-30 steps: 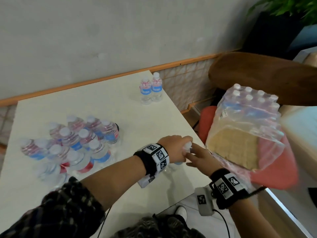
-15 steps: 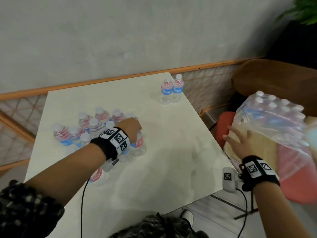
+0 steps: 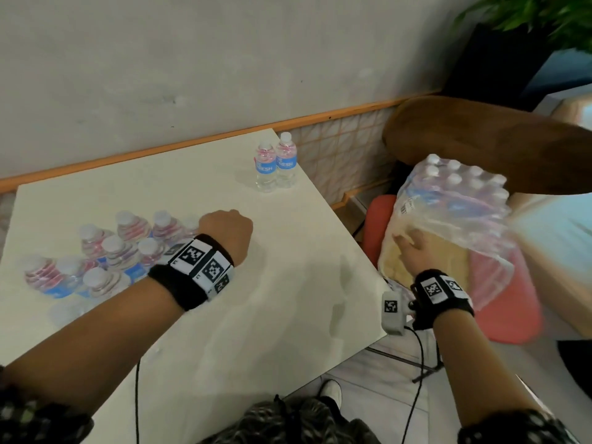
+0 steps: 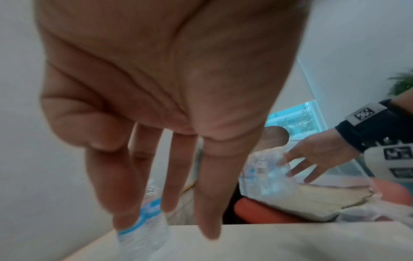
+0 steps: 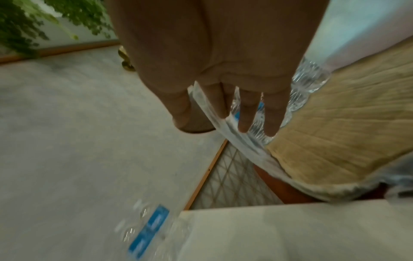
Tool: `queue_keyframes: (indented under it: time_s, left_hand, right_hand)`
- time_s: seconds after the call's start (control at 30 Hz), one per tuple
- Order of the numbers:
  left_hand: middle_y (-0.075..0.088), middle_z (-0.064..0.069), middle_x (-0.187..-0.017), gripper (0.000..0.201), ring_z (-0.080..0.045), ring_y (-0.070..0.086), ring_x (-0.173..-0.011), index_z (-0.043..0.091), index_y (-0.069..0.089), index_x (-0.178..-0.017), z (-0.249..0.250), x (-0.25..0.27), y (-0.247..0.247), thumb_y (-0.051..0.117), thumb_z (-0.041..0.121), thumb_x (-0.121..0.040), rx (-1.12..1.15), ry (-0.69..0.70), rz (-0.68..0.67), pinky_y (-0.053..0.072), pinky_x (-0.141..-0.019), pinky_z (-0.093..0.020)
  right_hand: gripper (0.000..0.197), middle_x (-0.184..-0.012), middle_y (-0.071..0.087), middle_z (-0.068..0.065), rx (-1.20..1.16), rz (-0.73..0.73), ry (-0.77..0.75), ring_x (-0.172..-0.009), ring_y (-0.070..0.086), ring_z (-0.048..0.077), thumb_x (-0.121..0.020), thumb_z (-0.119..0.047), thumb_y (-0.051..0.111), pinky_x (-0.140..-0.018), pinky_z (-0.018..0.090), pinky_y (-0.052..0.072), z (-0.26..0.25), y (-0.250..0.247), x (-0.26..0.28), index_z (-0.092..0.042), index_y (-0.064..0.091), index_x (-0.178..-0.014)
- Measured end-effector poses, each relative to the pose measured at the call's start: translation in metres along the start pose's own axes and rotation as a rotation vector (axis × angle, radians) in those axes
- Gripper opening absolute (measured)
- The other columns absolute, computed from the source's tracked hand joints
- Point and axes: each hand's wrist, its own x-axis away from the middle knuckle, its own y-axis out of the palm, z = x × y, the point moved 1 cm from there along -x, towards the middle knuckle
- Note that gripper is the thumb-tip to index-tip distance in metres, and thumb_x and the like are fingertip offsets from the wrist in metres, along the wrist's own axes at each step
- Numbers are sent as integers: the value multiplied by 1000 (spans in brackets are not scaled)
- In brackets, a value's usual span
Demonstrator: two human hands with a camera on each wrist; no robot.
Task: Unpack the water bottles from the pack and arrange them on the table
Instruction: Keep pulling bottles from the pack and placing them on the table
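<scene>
A cluster of several clear water bottles (image 3: 121, 251) with blue and red labels stands on the left of the white table (image 3: 256, 315). Two more bottles (image 3: 275, 165) stand upright at the far right corner. My left hand (image 3: 226, 230) hovers just right of the cluster; in the left wrist view its fingers (image 4: 208, 203) hang straight and hold nothing. The shrink-wrapped pack (image 3: 455, 200), part full, lies on a red chair off the table's right edge. My right hand (image 3: 413, 248) reaches into its loose plastic over the cardboard tray (image 3: 426, 270), with its fingers (image 5: 245, 113) spread.
The red chair (image 3: 512, 315) stands close to the table's right edge. A brown rounded seat back (image 3: 496, 145) is behind the pack, and a plant (image 3: 544, 14) at the far right. A grey wall borders the table's far side. Cables hang from both wristbands.
My left hand carried a bottle from the table's right edge to the cluster, let it go and drew back to the right. My right hand went from that bottle to the pack.
</scene>
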Motion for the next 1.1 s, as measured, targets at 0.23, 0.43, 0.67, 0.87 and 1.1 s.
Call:
queue_keyframes:
  time_s: [0.23,0.43,0.67,0.87,1.1]
  left_hand:
    - [43,-6,-131,38,-27,41,-123,17,55,-127,123,-45,-19,49,35,-94,189,380,72,43,-90,-39]
    - [21,-11,-149,30,-30,19,-138,15,64,-115,233,-70,-44,57,27,-88,266,686,180,42,-99,-44]
    - [6,-5,-157,51,-29,24,-138,7,38,-139,288,-109,-68,53,18,-91,303,634,194,40,-101,-44]
    - [10,1,-157,46,-26,49,-121,10,34,-140,301,-119,-73,45,16,-96,345,616,218,50,-89,-42]
    - [19,4,-153,44,-23,56,-109,14,40,-136,302,-128,-80,48,17,-93,331,627,251,53,-82,-40]
  right_hand:
    - [36,-129,57,10,187,-290,45,-118,52,25,-93,-26,58,-104,35,39,29,24,17,-9,61,-124]
    - [23,-106,66,15,24,-168,179,-87,57,23,-93,-6,51,-72,29,54,56,-37,-16,-1,62,-112]
    - [61,-159,10,2,327,-170,262,-145,15,23,-99,-44,36,-118,36,14,30,-129,-62,-20,14,-151]
    - [59,-156,22,9,606,-134,206,-136,35,26,-95,-11,43,-100,27,40,31,-145,-102,-19,21,-150]
    - [55,-145,42,10,548,-136,225,-128,46,31,-90,-24,52,-100,36,45,51,-135,-157,-15,37,-143]
